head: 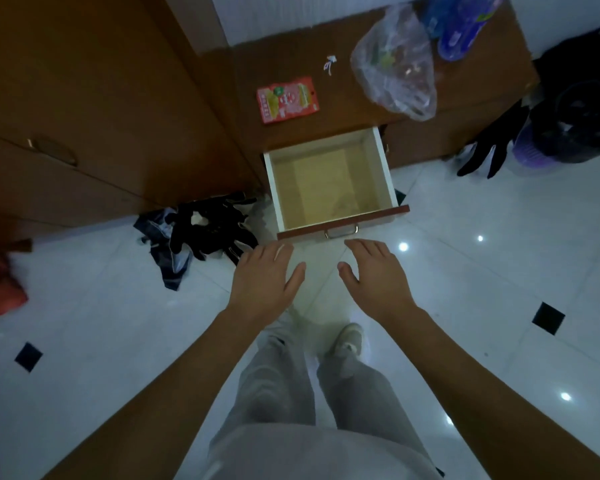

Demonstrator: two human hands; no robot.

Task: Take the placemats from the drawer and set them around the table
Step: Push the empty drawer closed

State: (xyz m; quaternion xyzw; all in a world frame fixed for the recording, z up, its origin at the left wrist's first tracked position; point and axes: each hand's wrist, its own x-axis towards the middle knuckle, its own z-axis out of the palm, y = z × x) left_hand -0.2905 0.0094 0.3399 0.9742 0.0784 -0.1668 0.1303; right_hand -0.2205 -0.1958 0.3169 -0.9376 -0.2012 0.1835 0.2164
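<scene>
We're standing over the open drawer (331, 183), left hand (264, 278) and right hand (374, 275) hovering just short of its handle (341, 232), each grip wide and empty. Inside lies a pale flat sheet, possibly a placemat (323, 181); we can't tell for sure. Next we'd reach in and get fingertips under an edge to lift it.

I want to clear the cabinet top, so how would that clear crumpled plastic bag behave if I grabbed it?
The clear crumpled plastic bag looks floppy and would likely sag. Its bulging contents suggest some weight. The glossy film may be slippery.
</scene>
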